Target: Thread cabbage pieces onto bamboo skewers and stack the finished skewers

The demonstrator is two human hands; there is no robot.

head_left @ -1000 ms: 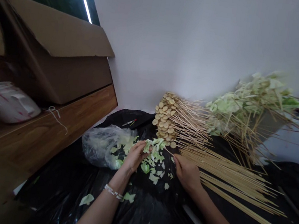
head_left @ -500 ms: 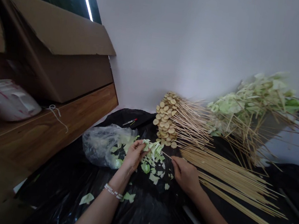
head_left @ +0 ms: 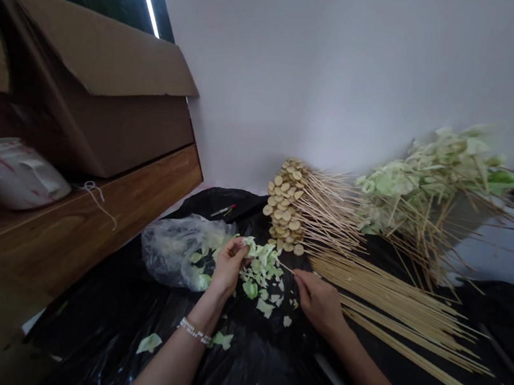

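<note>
My right hand (head_left: 322,302) is closed on a thin wooden skewer (head_left: 286,267) that points left. Pale green cabbage leaves (head_left: 267,255) are threaded on its far part. At the skewer's left end, the fingers of my left hand (head_left: 229,265) pinch a piece of cabbage. Loose cabbage scraps (head_left: 264,307) lie on the black plastic sheet (head_left: 254,372) below. Left of my left hand sits a clear plastic bag (head_left: 169,247) with more cabbage pieces. Bare skewers (head_left: 395,303) lie in a spread pile to the right of my right hand.
Skewers with round tan slices (head_left: 287,203) are stacked by the wall. Cabbage skewers (head_left: 445,163) fill a container at the right. A cardboard box (head_left: 126,128) and a white jug (head_left: 18,173) stand on the wooden surface at left. A red-tipped pen (head_left: 223,210) lies behind the bag.
My left hand has shifted very slightly left and up, and the cabbage at its fingertips sits a little differently. My right hand keeps its hold on the skewer.
</note>
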